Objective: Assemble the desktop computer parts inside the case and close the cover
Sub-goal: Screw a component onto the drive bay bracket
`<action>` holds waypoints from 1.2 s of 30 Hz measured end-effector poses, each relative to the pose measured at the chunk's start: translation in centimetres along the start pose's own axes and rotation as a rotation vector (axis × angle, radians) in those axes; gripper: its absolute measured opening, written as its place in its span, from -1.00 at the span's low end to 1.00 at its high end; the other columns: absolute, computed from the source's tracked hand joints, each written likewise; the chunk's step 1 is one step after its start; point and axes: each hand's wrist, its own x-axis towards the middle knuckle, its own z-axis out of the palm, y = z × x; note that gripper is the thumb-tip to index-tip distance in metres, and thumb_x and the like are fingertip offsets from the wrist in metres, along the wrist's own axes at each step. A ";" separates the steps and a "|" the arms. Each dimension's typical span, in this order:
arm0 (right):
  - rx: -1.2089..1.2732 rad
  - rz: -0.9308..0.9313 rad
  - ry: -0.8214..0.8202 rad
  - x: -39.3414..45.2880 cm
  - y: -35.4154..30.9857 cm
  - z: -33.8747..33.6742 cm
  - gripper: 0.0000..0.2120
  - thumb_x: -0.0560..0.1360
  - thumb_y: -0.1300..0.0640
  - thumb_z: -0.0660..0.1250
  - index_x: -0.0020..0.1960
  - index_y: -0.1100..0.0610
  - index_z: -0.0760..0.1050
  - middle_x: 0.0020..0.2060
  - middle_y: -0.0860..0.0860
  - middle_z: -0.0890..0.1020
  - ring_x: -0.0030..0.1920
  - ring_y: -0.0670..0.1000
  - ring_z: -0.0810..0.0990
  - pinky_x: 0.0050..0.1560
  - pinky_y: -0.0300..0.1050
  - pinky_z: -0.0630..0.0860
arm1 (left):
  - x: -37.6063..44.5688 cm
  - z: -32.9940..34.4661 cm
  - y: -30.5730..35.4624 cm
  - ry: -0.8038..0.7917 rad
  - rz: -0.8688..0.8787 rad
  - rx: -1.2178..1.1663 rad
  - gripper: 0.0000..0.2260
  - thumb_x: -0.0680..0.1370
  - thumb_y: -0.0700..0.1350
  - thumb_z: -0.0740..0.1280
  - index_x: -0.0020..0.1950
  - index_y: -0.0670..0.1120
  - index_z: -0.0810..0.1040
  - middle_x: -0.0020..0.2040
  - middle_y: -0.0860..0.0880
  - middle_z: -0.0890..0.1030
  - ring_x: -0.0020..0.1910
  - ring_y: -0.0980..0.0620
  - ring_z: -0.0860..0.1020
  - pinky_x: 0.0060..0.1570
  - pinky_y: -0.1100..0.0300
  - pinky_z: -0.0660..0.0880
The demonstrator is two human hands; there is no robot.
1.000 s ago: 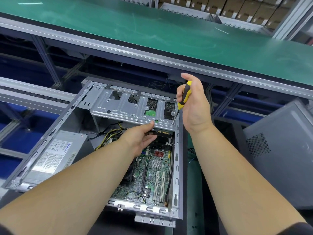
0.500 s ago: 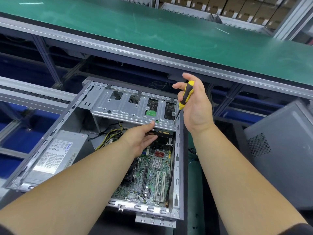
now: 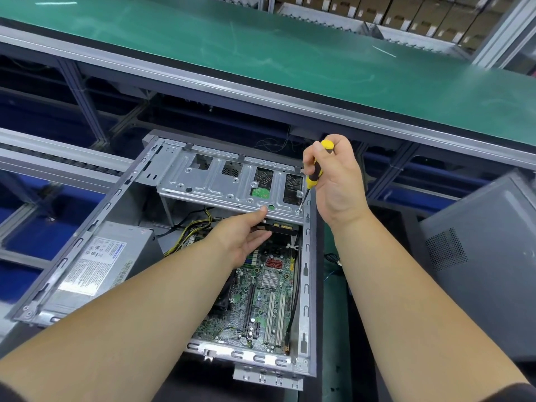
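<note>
The right hand [image 3: 338, 181], right of the frame's centre, pinches the yellow-and-black screwdriver [image 3: 315, 169] between curled fingers and thumb; the shaft slants down and left, and its tip sits on a screw [image 3: 299, 210] at the near right corner of the metal drive cage [image 3: 229, 187]; the left hand [image 3: 246, 233], at mid-frame, reaches under that cage with its fingers out of sight beneath the hard drive [image 3: 282, 227], thumb laid against the cage's front lip; whether those fingers curl cannot be told; the drive sits under the cage in the upper part of the open computer case [image 3: 306, 285], above the motherboard [image 3: 261, 300], with the power supply [image 3: 95, 265] at lower left; the grey side cover [image 3: 493, 256] lies apart at the right edge; the step in hand is probably screwing the drive in place; next the driver must stay square on the screw while the drive is propped level, then the cover goes on.
</note>
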 end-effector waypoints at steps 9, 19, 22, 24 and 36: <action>-0.003 -0.026 -0.020 0.0 0.0 -0.2 -0.80 0.62 0.08 0.14 0.07 0.11 0.52 -0.14 -0.02 0.62 -0.04 0.03 0.61 0.12 -0.05 0.51 | -0.1 0.1 0.0 0.000 -0.004 0.001 -0.55 0.45 -0.16 0.50 0.27 -0.26 0.46 0.13 -0.13 0.44 0.05 -0.06 0.56 -0.29 0.24 0.62; 0.027 -0.015 -0.026 0.0 0.2 -0.6 -0.66 0.67 -0.02 0.06 0.19 0.05 0.56 -0.20 -0.05 0.58 -0.17 -0.06 0.52 -0.01 -0.13 0.47 | -0.1 0.2 0.1 -0.018 -0.006 0.010 -0.54 0.45 -0.15 0.50 0.27 -0.25 0.45 0.16 -0.12 0.42 0.08 -0.07 0.55 -0.22 0.22 0.64; -0.032 0.008 0.009 0.1 0.3 -0.5 -0.81 0.61 0.01 0.20 0.08 0.05 0.54 -0.18 -0.08 0.64 -0.02 0.06 0.59 0.12 0.07 0.48 | -0.1 0.2 0.1 -0.017 -0.006 0.012 -0.55 0.45 -0.14 0.50 0.26 -0.24 0.44 0.13 -0.12 0.41 0.07 -0.07 0.56 -0.23 0.22 0.64; -0.048 0.008 0.041 0.3 0.4 -0.6 -0.92 0.57 0.04 0.28 0.01 0.05 0.48 -0.17 -0.06 0.65 -0.01 0.10 0.63 0.11 0.06 0.51 | -0.1 0.1 0.1 -0.015 -0.005 0.009 -0.50 0.44 -0.14 0.50 0.31 -0.25 0.42 0.11 -0.11 0.42 0.07 -0.07 0.56 -0.23 0.22 0.64; 0.020 0.000 -0.009 0.0 0.2 -0.5 -0.73 0.63 0.04 0.12 0.09 0.12 0.56 -0.15 -0.04 0.61 -0.04 0.03 0.60 0.13 -0.03 0.51 | 0.0 0.2 0.1 -0.009 -0.010 0.006 -0.48 0.44 -0.15 0.51 0.33 -0.25 0.43 0.15 -0.14 0.45 0.06 -0.07 0.57 -0.23 0.22 0.64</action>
